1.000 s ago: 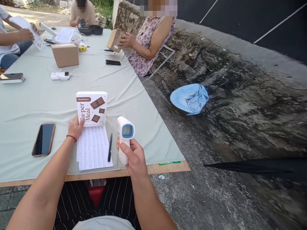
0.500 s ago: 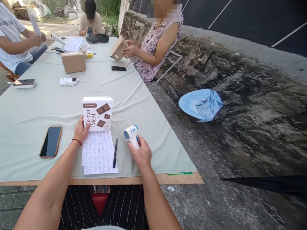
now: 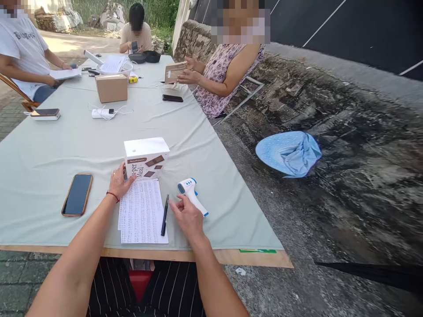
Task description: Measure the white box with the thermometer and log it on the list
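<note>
While my left hand [image 3: 120,182] clasps the brown-printed white cardboard box [image 3: 148,158] by its side, likely to steady it, my right hand [image 3: 189,216], fingers loosely parted, is beside the white-and-blue plastic thermometer gun [image 3: 192,194], lying on pale-green cloth [image 3: 231,211], presumably for easy reach.

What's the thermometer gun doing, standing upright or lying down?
Lying down: the thermometer gun stretches, head to handle, along the tablecloth, beside the right hand.

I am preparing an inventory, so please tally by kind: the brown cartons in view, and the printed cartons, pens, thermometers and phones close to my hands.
Brown cartons: 2 (standing carton, held carton)
Printed cartons: 1 (white carton)
Pens: 1 (black pen)
Thermometers: 1 (white-and-blue thermometer)
Phones: 1 (brown-edged phone)
Total: 6
</note>
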`<state>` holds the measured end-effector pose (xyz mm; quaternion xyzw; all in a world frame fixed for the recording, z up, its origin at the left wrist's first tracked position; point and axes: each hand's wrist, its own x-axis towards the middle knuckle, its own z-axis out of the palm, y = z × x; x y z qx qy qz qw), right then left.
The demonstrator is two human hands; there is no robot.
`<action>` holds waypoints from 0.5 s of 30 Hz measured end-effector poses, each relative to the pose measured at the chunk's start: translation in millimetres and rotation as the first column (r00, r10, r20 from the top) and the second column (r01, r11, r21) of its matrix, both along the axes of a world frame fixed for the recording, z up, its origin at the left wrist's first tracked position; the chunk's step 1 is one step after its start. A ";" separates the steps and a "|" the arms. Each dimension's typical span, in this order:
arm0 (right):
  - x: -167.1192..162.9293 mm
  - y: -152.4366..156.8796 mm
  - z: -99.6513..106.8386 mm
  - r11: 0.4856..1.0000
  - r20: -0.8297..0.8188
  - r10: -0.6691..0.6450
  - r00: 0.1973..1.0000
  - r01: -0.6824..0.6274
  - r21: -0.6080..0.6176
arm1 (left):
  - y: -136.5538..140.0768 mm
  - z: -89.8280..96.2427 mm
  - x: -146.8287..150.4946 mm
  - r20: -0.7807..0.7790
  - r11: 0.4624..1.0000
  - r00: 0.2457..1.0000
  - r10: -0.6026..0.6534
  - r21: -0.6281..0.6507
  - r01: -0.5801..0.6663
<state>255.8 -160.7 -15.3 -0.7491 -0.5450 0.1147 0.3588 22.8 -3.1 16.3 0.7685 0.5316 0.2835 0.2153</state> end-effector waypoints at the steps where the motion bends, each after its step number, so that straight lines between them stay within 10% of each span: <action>1: -6.8 0.0 1.4 0.999 0.003 0.027 1.000 -0.026 -0.047 | 0.2 0.4 -0.1 -0.003 1.000 1.000 -0.007 0.002 0.007; 6: -19.0 1.0 6.4 0.986 0.064 0.088 0.994 -0.078 -0.147 | 0.3 2.0 -0.3 0.038 1.000 0.999 -0.016 -0.002 0.016; 10: -11.8 -0.6 7.5 0.991 -0.201 0.129 0.971 -0.134 -0.010 | -1.4 4.4 1.0 0.070 1.000 0.998 -0.009 -0.015 0.010; 15: -11.5 -9.6 4.5 0.984 -0.712 0.157 0.684 -0.046 0.172 | -1.2 4.0 2.7 0.074 0.999 0.997 0.015 -0.040 -0.013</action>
